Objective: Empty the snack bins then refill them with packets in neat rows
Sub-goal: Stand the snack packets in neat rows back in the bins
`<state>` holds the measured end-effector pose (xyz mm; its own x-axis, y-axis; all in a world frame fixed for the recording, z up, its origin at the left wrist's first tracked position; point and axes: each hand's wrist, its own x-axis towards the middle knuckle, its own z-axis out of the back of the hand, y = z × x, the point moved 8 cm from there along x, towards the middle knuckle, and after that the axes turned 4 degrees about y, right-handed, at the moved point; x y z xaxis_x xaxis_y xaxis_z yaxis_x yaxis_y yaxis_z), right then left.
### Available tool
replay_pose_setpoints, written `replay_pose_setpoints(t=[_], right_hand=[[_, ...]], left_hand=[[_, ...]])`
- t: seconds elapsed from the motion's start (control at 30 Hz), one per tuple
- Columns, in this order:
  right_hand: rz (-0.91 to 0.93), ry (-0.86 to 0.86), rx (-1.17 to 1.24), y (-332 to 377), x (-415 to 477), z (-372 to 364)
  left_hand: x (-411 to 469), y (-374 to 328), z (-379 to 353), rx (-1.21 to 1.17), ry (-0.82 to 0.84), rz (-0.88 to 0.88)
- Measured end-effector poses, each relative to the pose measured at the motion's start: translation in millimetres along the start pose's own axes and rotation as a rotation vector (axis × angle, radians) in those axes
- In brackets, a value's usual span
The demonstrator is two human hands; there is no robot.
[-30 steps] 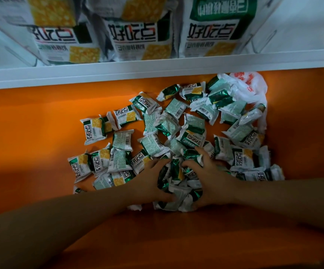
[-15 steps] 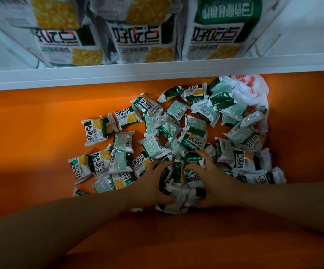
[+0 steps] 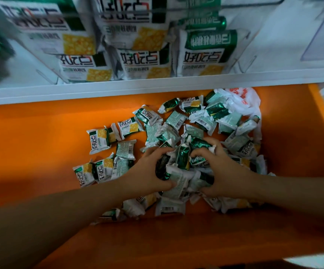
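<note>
Packets (image 3: 182, 162) between left hand (image 3: 147, 172), right hand (image 3: 220, 171)

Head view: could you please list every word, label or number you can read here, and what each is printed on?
"好吃点": brand on the large bags on the white shelf.
"好吃点": same brand, on the small packets on the orange surface.
Red print on the white plastic bag: too crumpled to read.
Barcode digits and fine print on bags and packets: too small to read.

A shop: white display shelf (image 3: 157, 88) of identical big snack bags (image 3: 145, 65) above an orange bin (image 3: 41, 142) of small packets (image 3: 98, 139).
</note>
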<state>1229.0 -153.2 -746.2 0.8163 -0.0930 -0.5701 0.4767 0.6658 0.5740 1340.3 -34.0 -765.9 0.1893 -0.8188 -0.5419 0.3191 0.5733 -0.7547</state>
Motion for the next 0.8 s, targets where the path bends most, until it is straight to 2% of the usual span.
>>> replay_pose_setpoints(t=[0.27, 0.7, 0.8], right_hand=[[-0.008, -0.129, -0.034, 48.2, -67.6, 52.5], [0.199, -0.537, -0.207, 148.1, -200.0, 138.1], [0.251, -0.683, -0.230, 159.7, -225.3, 172.7]], left_hand=[[-54.4, -81.8, 31.4, 0.141, -0.116, -0.112], [-184.9, -231.1, 72.9, 0.382, -0.389, -0.323], [-195.0, -273.7, 88.6, 0.449, -0.481, -0.413]])
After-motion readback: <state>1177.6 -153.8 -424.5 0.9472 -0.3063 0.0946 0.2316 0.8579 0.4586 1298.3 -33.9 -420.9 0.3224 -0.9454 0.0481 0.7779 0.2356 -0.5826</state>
